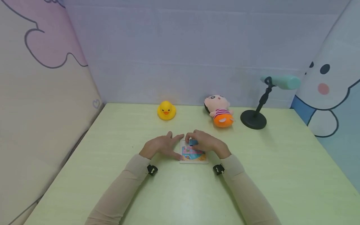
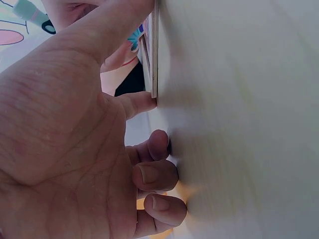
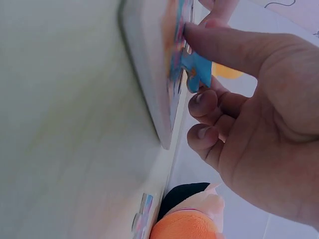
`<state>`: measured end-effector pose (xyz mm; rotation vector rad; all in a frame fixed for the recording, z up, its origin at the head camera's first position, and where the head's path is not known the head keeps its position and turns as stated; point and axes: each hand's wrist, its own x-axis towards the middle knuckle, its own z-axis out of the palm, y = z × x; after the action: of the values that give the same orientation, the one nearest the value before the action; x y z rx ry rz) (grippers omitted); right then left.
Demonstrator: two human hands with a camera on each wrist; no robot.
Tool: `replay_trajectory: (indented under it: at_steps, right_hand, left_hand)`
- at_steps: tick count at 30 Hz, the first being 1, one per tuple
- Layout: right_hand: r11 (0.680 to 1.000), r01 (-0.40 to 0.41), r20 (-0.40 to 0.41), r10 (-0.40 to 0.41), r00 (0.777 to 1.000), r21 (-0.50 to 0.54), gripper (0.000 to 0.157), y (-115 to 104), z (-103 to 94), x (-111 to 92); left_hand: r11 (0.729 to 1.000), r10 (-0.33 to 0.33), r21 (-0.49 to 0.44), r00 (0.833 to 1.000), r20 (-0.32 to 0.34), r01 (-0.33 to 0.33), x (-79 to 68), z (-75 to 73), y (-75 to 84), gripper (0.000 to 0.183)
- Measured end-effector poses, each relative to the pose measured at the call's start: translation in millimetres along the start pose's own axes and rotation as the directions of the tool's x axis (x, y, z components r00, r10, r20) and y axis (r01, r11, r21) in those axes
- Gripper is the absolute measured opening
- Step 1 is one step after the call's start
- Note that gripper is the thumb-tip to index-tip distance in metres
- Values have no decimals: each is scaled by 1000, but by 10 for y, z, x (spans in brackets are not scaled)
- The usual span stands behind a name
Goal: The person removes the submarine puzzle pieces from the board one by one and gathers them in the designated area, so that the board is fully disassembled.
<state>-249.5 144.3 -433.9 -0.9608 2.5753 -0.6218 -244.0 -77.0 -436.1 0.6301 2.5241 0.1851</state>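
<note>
A jigsaw puzzle board (image 1: 194, 161) with a white border and a colourful picture lies flat on the table. My left hand (image 1: 163, 145) is at its left side, thumb and index finger spread and touching its edge. The other left fingers (image 2: 162, 175) rest on the table, loosely bent. Over the upper right of the board, my right hand (image 1: 206, 142) holds a blue puzzle piece (image 3: 200, 69) between thumb and fingers. That piece stands tilted against the board's surface in the right wrist view. The right hand hides part of the picture.
A yellow rubber duck (image 1: 166, 111) and a plush doll (image 1: 222, 113) in orange shorts sit behind the board. Further right stands a black-based stand (image 1: 253, 119) carrying a mint-green cylinder (image 1: 289, 82). Another puzzle piece (image 3: 143, 216) lies on the table near the doll.
</note>
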Motion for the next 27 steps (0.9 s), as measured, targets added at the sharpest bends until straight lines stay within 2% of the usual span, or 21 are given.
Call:
replay_trajectory:
  at_steps: [4, 10, 21, 27]
  right_hand:
    - [1000, 13, -18, -14, 1000, -3, 22, 0, -32, -18]
    - [999, 14, -54, -11, 998, 51, 22, 6, -127, -48]
    - [990, -86, -48, 91, 995, 111, 14, 158, -280, -194]
    - [987, -56, -76, 69, 995, 154, 9, 249, -337, -261]
  left_hand:
    - [1000, -1, -8, 1000, 3, 1, -5, 3, 3, 102]
    - [1000, -8, -14, 1000, 1, 8, -19, -22, 11, 102]
    - [999, -22, -46, 1000, 13, 22, 15, 6, 2, 102]
    - [998, -28, -50, 1000, 12, 29, 9, 6, 3, 102]
